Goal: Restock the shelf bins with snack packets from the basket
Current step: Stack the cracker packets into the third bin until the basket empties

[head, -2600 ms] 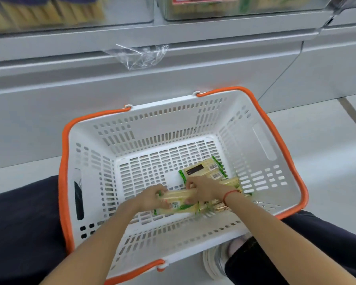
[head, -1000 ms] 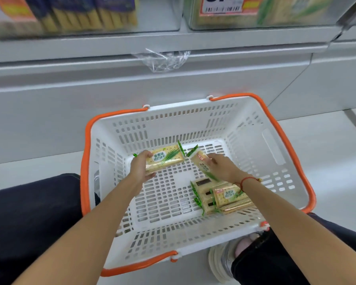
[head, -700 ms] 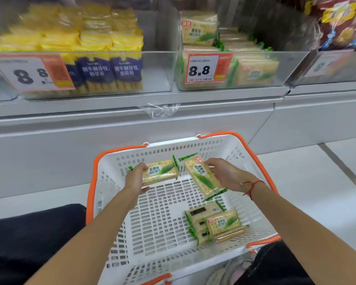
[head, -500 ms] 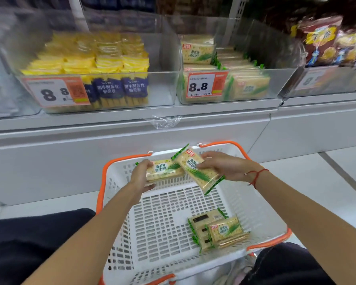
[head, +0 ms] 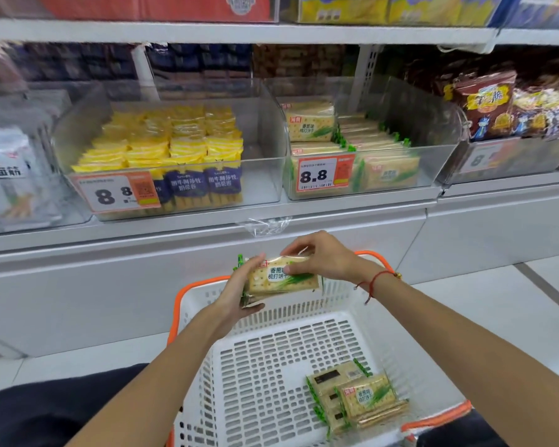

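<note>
cracker packets (head: 283, 279), stacked, long axis running left to right, label up; left hand (head: 239, 295) grips the left end, right hand (head: 320, 261) grasps the top, above basket (head: 304, 333).

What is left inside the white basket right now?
In the white basket, a small pile of green-edged cracker packets lies at the near right corner. How many packets the pile holds is unclear, since the top ones cover those beneath.

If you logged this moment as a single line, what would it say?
left hand: holds cracker packets | right hand: holds same packets | basket: packets remain | matching bin: partly stocked
</note>
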Demonstrator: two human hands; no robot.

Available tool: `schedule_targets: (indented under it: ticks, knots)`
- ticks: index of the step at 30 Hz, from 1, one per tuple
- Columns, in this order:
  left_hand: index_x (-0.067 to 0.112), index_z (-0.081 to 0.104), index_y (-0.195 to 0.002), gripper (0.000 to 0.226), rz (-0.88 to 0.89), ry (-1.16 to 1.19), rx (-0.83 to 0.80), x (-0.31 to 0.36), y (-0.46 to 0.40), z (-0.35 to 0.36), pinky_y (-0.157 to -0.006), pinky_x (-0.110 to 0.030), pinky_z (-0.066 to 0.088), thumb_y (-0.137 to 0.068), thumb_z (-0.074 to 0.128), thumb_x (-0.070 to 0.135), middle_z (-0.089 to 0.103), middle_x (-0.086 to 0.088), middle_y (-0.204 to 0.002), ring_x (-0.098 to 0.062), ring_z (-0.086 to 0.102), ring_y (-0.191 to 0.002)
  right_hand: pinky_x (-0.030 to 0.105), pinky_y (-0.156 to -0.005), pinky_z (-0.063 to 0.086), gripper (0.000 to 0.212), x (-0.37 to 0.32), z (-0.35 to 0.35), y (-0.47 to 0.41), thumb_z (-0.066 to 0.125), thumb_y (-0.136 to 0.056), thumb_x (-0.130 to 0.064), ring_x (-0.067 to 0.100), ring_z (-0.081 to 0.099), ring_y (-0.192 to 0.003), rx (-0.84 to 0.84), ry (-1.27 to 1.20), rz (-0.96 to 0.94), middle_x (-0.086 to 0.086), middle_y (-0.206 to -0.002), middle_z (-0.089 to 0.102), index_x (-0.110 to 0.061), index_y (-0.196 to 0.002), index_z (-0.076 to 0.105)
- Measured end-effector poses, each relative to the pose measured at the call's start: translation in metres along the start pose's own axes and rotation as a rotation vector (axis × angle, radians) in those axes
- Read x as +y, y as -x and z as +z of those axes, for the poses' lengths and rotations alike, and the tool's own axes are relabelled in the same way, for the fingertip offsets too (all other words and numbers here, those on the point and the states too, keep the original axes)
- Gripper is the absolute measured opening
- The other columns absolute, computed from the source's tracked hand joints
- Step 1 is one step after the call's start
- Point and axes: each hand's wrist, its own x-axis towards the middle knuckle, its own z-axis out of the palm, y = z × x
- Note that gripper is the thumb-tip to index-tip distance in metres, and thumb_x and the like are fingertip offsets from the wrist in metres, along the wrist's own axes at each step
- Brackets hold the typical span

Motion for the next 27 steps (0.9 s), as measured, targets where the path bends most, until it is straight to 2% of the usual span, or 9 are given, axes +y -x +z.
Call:
schedule_targets:
  ticks: [5, 8, 12, 15, 17, 19, 21, 25, 27]
  knots:
    - [0.021, 0.061, -0.092, 0.015, 0.067, -0.003, 0.056, 0.01, 0.001, -0.002, -0.073, -0.029, 0.05, -0.091, 0.055, 0.035, 0.062, -0.004, -0.088, -0.015, 0.057, -0.082, 0.033, -0.107, 0.028, 0.051, -0.004, 0.002, -0.005, 0.077, -0.071, -0.048, 0.019, 0.036, -0.13, 0.171, 0.249, -0.023, -0.005, -0.132, 0.053, -0.032, -0.118, 0.063]
    - [0.021, 0.061, -0.102, 0.022, 0.118, 0.035, 0.081, 0.02, 0.0, 0.0, -0.071, -0.028, 0.049, -0.091, 0.056, 0.039, 0.063, -0.006, -0.095, -0.015, 0.058, -0.084, 0.039, -0.112, 0.027, 0.088, -0.017, -0.011, 0.003, 0.073, -0.076, -0.049, 0.024, 0.026, -0.138, 0.059, -0.049, 0.244, 0.0, -0.15, 0.03, -0.027, -0.147, 0.027]
    - [0.021, 0.064, -0.109, 0.032, 0.148, 0.013, 0.022, 0.039, 0.009, 0.013, -0.075, -0.028, 0.049, -0.089, 0.056, 0.046, 0.066, -0.004, -0.1, -0.015, 0.06, -0.09, 0.042, -0.101, 0.045, 0.06, -0.02, -0.031, 0.009, 0.073, -0.079, -0.041, 0.019, 0.055, -0.117, -0.188, -0.39, 0.344, -0.001, -0.128, 0.058, -0.026, -0.131, 0.045]
    - [0.027, 0.063, -0.097, 0.019, 0.157, 0.004, -0.047, 0.056, 0.016, 0.028, -0.077, -0.029, 0.05, -0.091, 0.055, 0.043, 0.067, 0.001, -0.089, -0.012, 0.061, -0.086, 0.034, -0.091, 0.049, 0.068, -0.016, -0.047, 0.011, 0.077, -0.076, -0.039, 0.013, 0.059, -0.112, -0.119, -0.472, 0.307, -0.003, -0.122, 0.063, -0.023, -0.133, 0.043]
    - [0.026, 0.061, -0.094, 0.011, 0.185, -0.028, -0.078, 0.073, 0.019, 0.039, -0.077, -0.03, 0.052, -0.09, 0.058, 0.036, 0.065, 0.0, -0.091, -0.012, 0.059, -0.085, 0.033, -0.094, 0.048, 0.058, -0.024, -0.066, 0.015, 0.073, -0.081, -0.029, 0.011, 0.059, -0.11, -0.078, -0.523, 0.252, -0.002, -0.122, 0.063, -0.024, -0.13, 0.044]
    - [0.023, 0.061, -0.099, 0.028, 0.253, -0.116, -0.111, 0.092, 0.02, 0.049, -0.084, -0.031, 0.052, -0.078, 0.068, 0.04, 0.063, -0.004, -0.104, -0.013, 0.058, -0.093, 0.03, -0.09, 0.05, 0.064, -0.028, -0.089, 0.016, 0.072, -0.08, -0.024, 0.011, 0.062, -0.105, -0.057, -0.573, 0.208, 0.0, -0.123, 0.063, -0.023, -0.136, 0.04]
    - [0.022, 0.061, -0.112, 0.062, 0.331, -0.274, -0.128, 0.115, 0.02, 0.06, -0.091, -0.03, 0.047, -0.06, 0.072, 0.054, 0.059, 0.001, -0.116, -0.011, 0.054, -0.104, 0.03, -0.085, 0.05, 0.092, -0.029, -0.112, 0.012, 0.078, -0.07, -0.023, 0.016, 0.065, -0.105, -0.027, -0.648, 0.143, 0.005, -0.125, 0.062, -0.019, -0.146, 0.026]
    - [0.022, 0.058, -0.116, 0.038, 0.52, -0.42, -0.129, 0.171, 0.018, 0.086, -0.064, -0.009, 0.044, -0.082, 0.071, 0.03, 0.064, 0.014, -0.101, 0.005, 0.057, -0.087, 0.031, -0.088, 0.05, 0.089, -0.038, -0.153, 0.007, 0.071, -0.067, -0.015, 0.019, 0.065, -0.101, 0.08, -0.706, 0.03, 0.003, -0.113, 0.069, -0.019, -0.144, 0.029]
    - [0.02, 0.06, -0.115, 0.039, 0.597, -0.476, -0.1, 0.196, 0.012, 0.098, -0.067, -0.01, 0.048, -0.079, 0.075, 0.025, 0.068, 0.007, -0.106, 0.001, 0.062, -0.088, 0.037, -0.101, 0.044, 0.083, -0.043, -0.171, 0.003, 0.069, -0.067, -0.016, 0.021, 0.062, -0.108, 0.119, -0.748, -0.005, 0.004, -0.118, 0.066, -0.022, -0.142, 0.033]
